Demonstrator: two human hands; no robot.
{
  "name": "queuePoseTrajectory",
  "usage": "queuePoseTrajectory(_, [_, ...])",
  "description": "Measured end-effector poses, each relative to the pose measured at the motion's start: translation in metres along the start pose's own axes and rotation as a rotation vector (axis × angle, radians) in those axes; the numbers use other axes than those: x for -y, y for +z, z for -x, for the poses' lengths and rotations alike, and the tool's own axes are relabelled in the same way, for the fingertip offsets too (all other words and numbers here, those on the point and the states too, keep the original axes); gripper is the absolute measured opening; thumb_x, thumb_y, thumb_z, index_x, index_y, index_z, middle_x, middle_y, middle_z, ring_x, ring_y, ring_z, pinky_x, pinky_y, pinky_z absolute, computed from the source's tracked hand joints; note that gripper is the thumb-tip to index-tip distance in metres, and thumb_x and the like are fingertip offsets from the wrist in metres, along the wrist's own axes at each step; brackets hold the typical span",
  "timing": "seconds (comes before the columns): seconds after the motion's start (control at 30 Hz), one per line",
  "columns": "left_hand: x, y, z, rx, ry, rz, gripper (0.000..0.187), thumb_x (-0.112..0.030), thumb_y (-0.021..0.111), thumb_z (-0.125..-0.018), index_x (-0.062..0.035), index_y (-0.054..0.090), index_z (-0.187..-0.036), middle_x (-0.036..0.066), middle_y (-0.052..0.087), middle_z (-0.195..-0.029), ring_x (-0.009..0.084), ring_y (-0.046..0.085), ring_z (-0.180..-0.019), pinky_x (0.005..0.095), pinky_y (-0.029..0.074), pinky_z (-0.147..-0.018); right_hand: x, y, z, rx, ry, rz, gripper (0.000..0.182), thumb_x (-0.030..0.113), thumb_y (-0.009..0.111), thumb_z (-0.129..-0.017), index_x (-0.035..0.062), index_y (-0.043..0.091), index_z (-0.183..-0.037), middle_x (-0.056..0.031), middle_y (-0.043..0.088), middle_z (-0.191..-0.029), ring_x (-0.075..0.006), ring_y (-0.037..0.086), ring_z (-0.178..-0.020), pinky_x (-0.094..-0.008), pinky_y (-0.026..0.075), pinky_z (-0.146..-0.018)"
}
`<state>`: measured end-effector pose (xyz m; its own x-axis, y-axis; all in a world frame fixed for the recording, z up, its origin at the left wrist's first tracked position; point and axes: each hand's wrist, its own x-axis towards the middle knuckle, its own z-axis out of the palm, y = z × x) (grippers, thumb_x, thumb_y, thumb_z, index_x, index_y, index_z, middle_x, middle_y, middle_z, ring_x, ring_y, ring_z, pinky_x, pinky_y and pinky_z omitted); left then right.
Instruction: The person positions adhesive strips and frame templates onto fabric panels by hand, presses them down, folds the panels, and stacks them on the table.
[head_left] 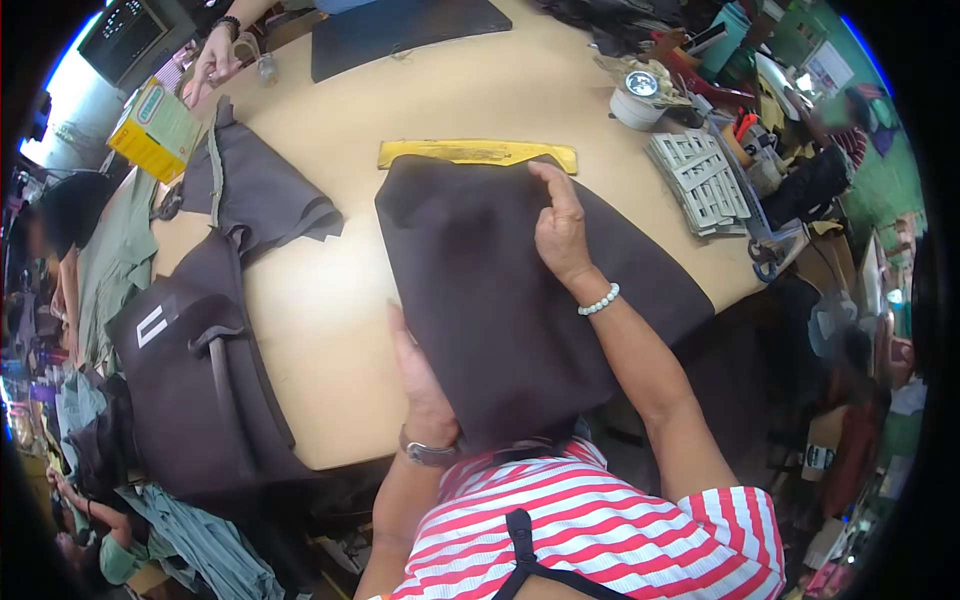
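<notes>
A large dark cloth panel [480,290] lies across the table's front edge before me, its lower end close to my body. My right hand [562,225] is on its upper right part, the fingers bent together at the top edge on a fold of cloth. At the panel's left edge is my left hand [422,385], one finger stretched straight; the cloth hides its other fingers. Just beyond the panel's top edge lies a worn yellow strip [480,152], partly covered by the cloth.
Dark cut pieces [265,185] and a dark garment part [190,350] with a white mark lie at left, near a yellow box [155,130]. A black panel [410,35] is at the back. Pale slatted pieces [700,180] and scissors [765,262] are right. Another person's hand [215,60] reaches in.
</notes>
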<state>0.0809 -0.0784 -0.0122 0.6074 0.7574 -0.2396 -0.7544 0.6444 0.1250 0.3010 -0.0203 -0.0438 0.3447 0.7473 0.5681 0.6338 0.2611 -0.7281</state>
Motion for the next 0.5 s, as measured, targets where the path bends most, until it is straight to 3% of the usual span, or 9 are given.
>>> queuePoseTrajectory(0.03, [0.008, -0.009, -0.002, -0.007, 0.001, 0.04, 0.052, -0.042, 0.036, -0.099, -0.0023, 0.048, -0.13, 0.014, 0.054, -0.129, 0.0277, 0.053, -0.116, 0.0397, 0.04, -0.103, -0.002, 0.0, 0.0, -0.006, 0.022, 0.009, 0.061, -0.018, 0.03, -0.065, -0.0023, 0.052, -0.12, -0.0173, 0.052, -0.125, -0.0291, 0.047, -0.123, -0.0338, 0.032, -0.11])
queuePoseTrajectory(0.07, [0.014, -0.017, -0.003, -0.016, -0.001, 0.079, 0.052, -0.043, 0.036, -0.1, -0.0021, 0.048, -0.13, 0.014, 0.053, -0.13, 0.0275, 0.053, -0.116, 0.0392, 0.041, -0.102, -0.006, -0.001, 0.0, -0.005, 0.008, 0.065, 0.058, -0.014, 0.035, -0.067, -0.0011, 0.052, -0.121, -0.0173, 0.05, -0.126, -0.0333, 0.045, -0.124, -0.0398, 0.031, -0.11])
queuePoseTrajectory(0.17, [0.027, -0.027, 0.003, -0.148, 0.005, -0.116, 0.053, -0.043, 0.039, -0.099, -0.0008, 0.047, -0.13, 0.012, 0.052, -0.131, 0.0261, 0.05, -0.12, 0.0376, 0.043, -0.101, -0.019, -0.006, -0.003, -0.067, -0.056, 0.62, 0.054, -0.003, 0.046, -0.07, 0.0004, 0.049, -0.124, -0.018, 0.049, -0.126, -0.0401, 0.039, -0.126, -0.0512, 0.029, -0.107])
queuePoseTrajectory(0.2, [0.025, -0.035, 0.006, -0.007, -0.028, -0.003, 0.05, -0.039, 0.041, -0.099, -0.0008, 0.048, -0.129, 0.012, 0.053, -0.129, 0.0259, 0.051, -0.118, 0.0369, 0.044, -0.1, -0.033, -0.009, -0.002, -0.071, 0.029, 0.683, 0.053, 0.009, 0.053, -0.076, 0.0027, 0.047, -0.128, -0.0185, 0.049, -0.128, -0.0425, 0.035, -0.128, -0.0548, 0.027, -0.105])
queuePoseTrajectory(0.27, [0.018, -0.052, 0.013, 0.277, -0.093, 0.214, 0.043, -0.032, 0.044, -0.099, -0.0008, 0.049, -0.128, 0.012, 0.056, -0.125, 0.0255, 0.053, -0.116, 0.0356, 0.046, -0.098, -0.032, -0.021, -0.003, -0.081, 0.118, 0.718, 0.051, 0.017, 0.061, -0.08, 0.0033, 0.047, -0.127, -0.0152, 0.055, -0.115, -0.0351, 0.047, -0.115, -0.0524, 0.034, -0.096])
queuePoseTrajectory(0.37, [-0.011, -0.055, 0.027, -0.032, 0.005, 0.092, 0.038, -0.013, 0.051, -0.095, 0.0018, 0.049, -0.129, 0.014, 0.059, -0.121, 0.0242, 0.056, -0.112, 0.0343, 0.046, -0.098, -0.031, -0.037, -0.003, -0.022, 0.182, 0.598, 0.047, 0.014, 0.067, -0.078, 0.0035, 0.052, -0.121, -0.0103, 0.06, -0.091, -0.0282, 0.056, -0.092, -0.0455, 0.042, -0.082])
queuePoseTrajectory(0.47, [-0.025, -0.005, 0.037, -0.431, 0.486, -0.564, 0.042, 0.003, 0.055, -0.088, 0.0057, 0.049, -0.129, 0.015, 0.06, -0.12, 0.0227, 0.056, -0.113, 0.0345, 0.044, -0.1, -0.02, -0.048, -0.004, -0.006, 0.299, 0.364, 0.042, 0.006, 0.067, -0.078, 0.0028, 0.054, -0.117, -0.0065, 0.056, -0.075, -0.0207, 0.056, -0.075, -0.0355, 0.046, -0.069])
queuePoseTrajectory(0.5, [-0.033, -0.007, 0.038, -0.422, 0.519, -0.634, 0.044, 0.005, 0.055, -0.087, 0.0053, 0.049, -0.13, 0.016, 0.059, -0.122, 0.0224, 0.055, -0.114, 0.0342, 0.044, -0.1, -0.015, -0.051, -0.005, -0.007, 0.34, 0.274, 0.04, 0.003, 0.067, -0.079, 0.0025, 0.055, -0.116, -0.0054, 0.054, -0.071, -0.0181, 0.055, -0.07, -0.0318, 0.046, -0.064])
